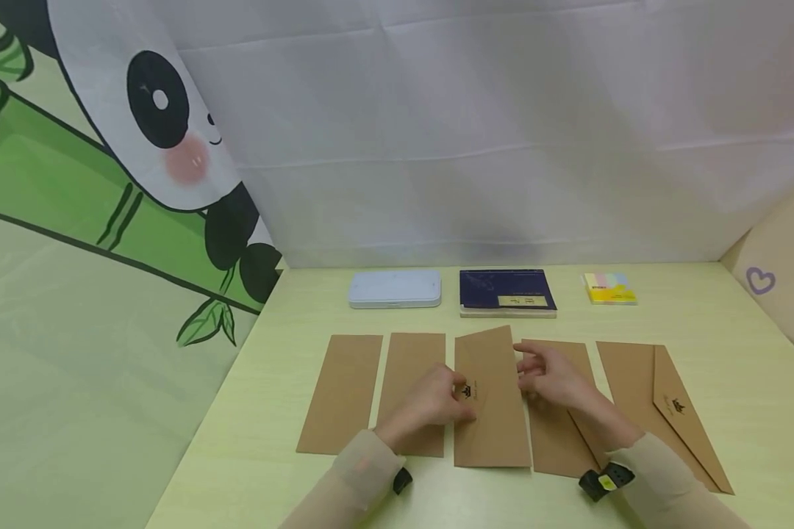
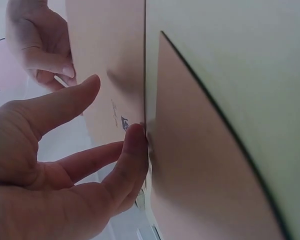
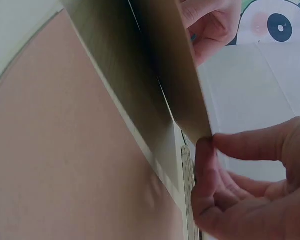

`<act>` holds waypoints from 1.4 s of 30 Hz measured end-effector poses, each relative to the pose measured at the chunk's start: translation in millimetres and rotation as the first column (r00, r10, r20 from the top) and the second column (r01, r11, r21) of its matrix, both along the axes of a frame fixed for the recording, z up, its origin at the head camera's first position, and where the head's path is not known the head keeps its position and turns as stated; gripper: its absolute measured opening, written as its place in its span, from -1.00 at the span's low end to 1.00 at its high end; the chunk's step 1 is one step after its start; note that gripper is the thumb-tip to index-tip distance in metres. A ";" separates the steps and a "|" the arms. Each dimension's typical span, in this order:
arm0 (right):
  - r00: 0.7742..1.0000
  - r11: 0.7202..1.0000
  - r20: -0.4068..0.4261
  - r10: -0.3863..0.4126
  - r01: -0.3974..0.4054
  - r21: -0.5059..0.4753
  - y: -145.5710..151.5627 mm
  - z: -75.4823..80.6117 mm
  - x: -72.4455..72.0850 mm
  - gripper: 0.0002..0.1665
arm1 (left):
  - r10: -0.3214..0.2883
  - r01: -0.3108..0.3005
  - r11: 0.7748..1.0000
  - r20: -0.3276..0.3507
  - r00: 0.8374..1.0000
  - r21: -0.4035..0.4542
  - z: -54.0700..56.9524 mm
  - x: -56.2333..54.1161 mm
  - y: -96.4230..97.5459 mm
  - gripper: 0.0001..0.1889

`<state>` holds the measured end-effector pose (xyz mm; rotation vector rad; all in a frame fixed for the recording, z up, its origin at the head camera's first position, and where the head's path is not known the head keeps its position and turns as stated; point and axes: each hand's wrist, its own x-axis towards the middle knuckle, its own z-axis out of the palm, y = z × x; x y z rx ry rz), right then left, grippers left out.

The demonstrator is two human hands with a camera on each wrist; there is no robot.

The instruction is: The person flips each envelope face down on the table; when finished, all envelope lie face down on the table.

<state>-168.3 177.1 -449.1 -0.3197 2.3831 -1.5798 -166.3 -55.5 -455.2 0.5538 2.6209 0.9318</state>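
A brown paper envelope (image 1: 492,437) with a small crown print stands in the middle of a row of similar envelopes, its right side tilted up off the table. With thumb and forefinger my right hand (image 1: 554,376) pinches that raised edge near the top; the right wrist view shows the fingertips (image 3: 206,150) meeting on it. My left hand (image 1: 430,400) is at the opposite edge. There, in the left wrist view, loosely bent fingers (image 2: 132,150) touch the envelope by its print, and the thumb is held apart from them.
Two plain brown envelopes (image 1: 340,397) (image 1: 413,349) lie to the left, the nearer partly under my left hand. On the right are two more (image 1: 559,452) (image 1: 625,382) with flaps showing. Behind the row sit a pale case (image 1: 395,288), a dark blue notebook (image 1: 490,283) and colourful sticky notes (image 1: 609,289).
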 end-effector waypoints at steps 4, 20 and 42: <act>1.000 0.996 0.014 0.027 -0.026 -0.083 6.9 -1.4 -1.1 -0.27 | -0.008 0.007 0.999 0.019 1.000 0.032 0.9 -0.4 2.1 -0.75; 0.931 0.903 0.009 0.365 -0.352 -0.244 6.3 -14.3 -4.7 -0.25 | 0.006 -0.021 0.984 0.084 0.996 0.177 -1.0 -3.2 5.1 -0.40; 0.942 0.929 0.066 0.330 -0.312 -0.198 -16.6 -15.2 3.8 -0.19 | 0.026 -0.161 0.871 0.284 0.958 0.465 4.2 1.2 6.2 -0.55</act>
